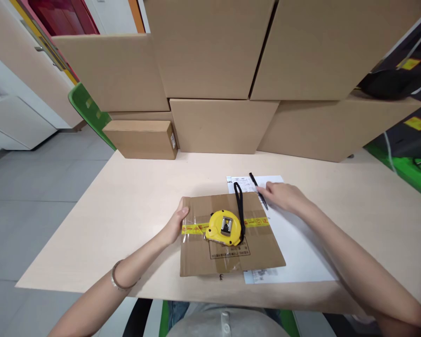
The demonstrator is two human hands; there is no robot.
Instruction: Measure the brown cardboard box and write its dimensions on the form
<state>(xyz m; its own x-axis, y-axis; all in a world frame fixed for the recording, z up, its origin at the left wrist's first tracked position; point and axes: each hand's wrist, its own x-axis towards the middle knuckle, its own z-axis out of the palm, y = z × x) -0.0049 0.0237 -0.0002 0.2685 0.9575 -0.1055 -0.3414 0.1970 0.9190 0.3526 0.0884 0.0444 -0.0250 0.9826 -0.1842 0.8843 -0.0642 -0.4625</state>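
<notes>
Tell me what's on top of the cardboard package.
On the cardboard package lies a yellow tape measure with a black strap. The surface directly beneath it is covered.

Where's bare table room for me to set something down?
The table is bare at left, between small box and left hand, and right of the right forearm. Crowded: the middle, with package, tape measure, paper and pen.

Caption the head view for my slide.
Left hand holding a cardboard package topped with a tape measure; right hand at a pen.
</notes>
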